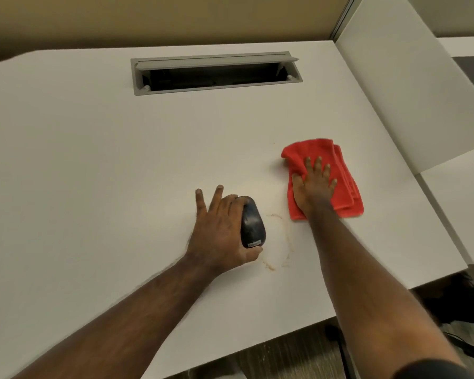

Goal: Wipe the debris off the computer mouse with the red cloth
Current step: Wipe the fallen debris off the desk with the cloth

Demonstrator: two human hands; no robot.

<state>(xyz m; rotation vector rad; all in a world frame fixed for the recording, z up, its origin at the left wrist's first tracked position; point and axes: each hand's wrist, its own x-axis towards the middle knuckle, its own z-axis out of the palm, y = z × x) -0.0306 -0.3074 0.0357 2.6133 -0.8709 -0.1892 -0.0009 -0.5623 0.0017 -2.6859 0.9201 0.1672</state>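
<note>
- One computer mouse (253, 225), one red cloth (323, 176), two bare hands, all on one white desk (93, 160).
- The mouse is dark and glossy, tipped onto its side, with a small pale label at its near end; it sits near the desk's middle, well left of the cloth.
- Left hand (219, 228) clasps the mouse — thumb at the near end, two fingers stretched out on the desk.
- Right hand (314, 184) lies flat with fingers spread on the folded cloth, gripping nothing.
- Faint brownish debris (274, 242) traces a ring on the desk just right of the mouse.
- One grey cable hatch (216, 72) stands open at the far edge.
</note>
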